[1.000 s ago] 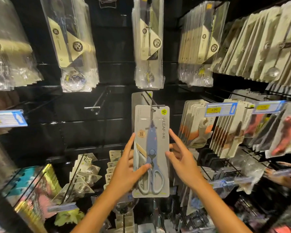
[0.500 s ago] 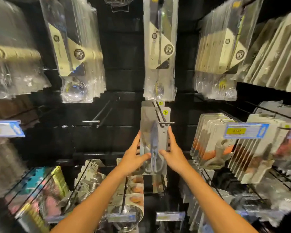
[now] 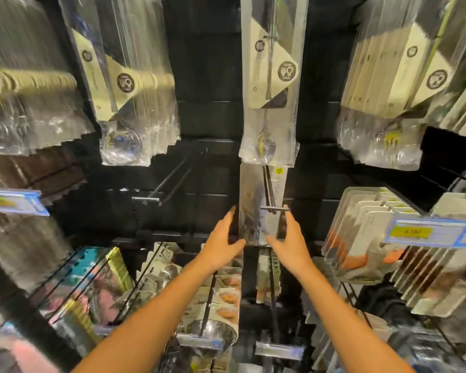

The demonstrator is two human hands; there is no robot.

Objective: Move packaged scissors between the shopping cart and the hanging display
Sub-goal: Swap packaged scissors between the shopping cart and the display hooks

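The packaged scissors (image 3: 256,211), a grey card with blue-grey scissors, hang far back on a double-wire display hook (image 3: 269,192) against the black wall panel. My left hand (image 3: 226,238) holds the pack's left edge, thumb across its lower front. My right hand (image 3: 289,238) holds the right edge, fingers reaching up along it. The hook's front crossbar (image 3: 275,208) stands in front of the pack. Motion blur hides the print on the card. No shopping cart is in view.
Bagged ladles and spoons (image 3: 269,84) hang directly above. An empty hook (image 3: 156,195) juts out to the left. Carded tools with a blue price tag (image 3: 431,232) crowd the right. Packaged bowls and strainers (image 3: 213,305) hang below my forearms.
Both hands have slid the scissors pack from the hook's tip back toward the wall. The view has moved closer and tilted up.
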